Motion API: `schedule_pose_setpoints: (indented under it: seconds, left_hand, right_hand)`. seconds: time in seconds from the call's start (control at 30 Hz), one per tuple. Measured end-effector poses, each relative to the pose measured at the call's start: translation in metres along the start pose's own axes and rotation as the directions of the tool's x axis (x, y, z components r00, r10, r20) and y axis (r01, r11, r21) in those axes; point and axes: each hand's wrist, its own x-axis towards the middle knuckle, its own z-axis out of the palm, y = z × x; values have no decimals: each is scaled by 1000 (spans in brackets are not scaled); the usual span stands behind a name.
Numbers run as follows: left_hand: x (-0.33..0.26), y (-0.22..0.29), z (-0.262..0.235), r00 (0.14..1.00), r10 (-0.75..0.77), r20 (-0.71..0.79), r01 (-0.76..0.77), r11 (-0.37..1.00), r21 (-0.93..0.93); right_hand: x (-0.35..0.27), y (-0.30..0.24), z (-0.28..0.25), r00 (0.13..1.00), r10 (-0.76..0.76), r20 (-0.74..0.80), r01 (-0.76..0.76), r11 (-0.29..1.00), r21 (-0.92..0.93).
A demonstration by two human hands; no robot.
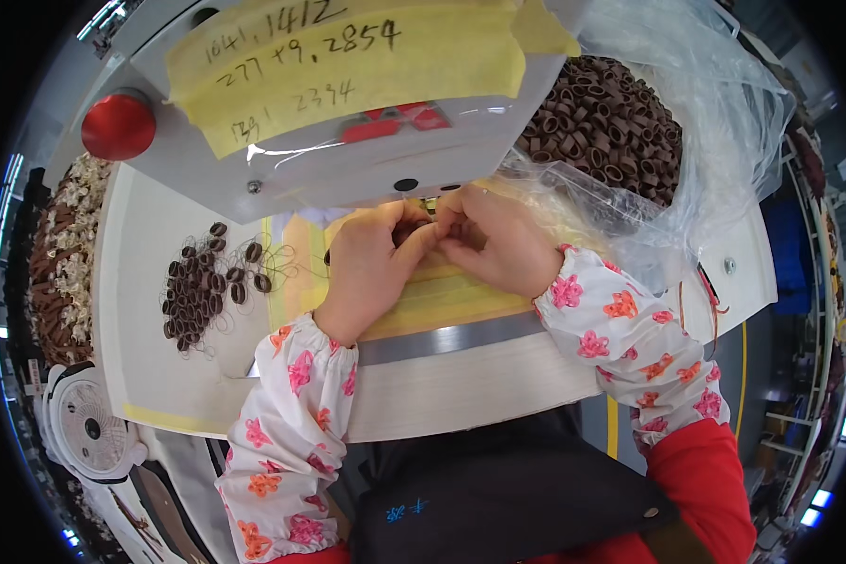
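Note:
Under the head of a light grey machine (282,174), my two hands meet over a yellow-taped work surface (442,293). My left hand (367,263) is closed, thumb and forefinger pinching a small dark brown loop (409,228) that the fingers partly cover. Close beside it, my right hand (500,242) is also closed, its fingertips pressed together near the same loop. What the right fingertips grip is too small and covered to make out. To the left lies a pile of dark brown loops (193,296) with loose thread ends trailing from them.
A clear plastic bag (714,103) full of brown loops (606,127) stands at the right. Red-handled snips (710,285) lie at the table's right edge. On the machine are a red button (118,126) and a yellow paper (348,70). A small white fan (89,425) sits at lower left.

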Motion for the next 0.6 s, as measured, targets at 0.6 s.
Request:
schedule_pose_setpoints:
  seconds: [0.6]
  left_hand:
    - [2, -3, 4, 996, -4, -89, 12, 996, 91]
  right_hand:
    - [8, 0, -1, 965, 255, -65, -253, 967, 40]
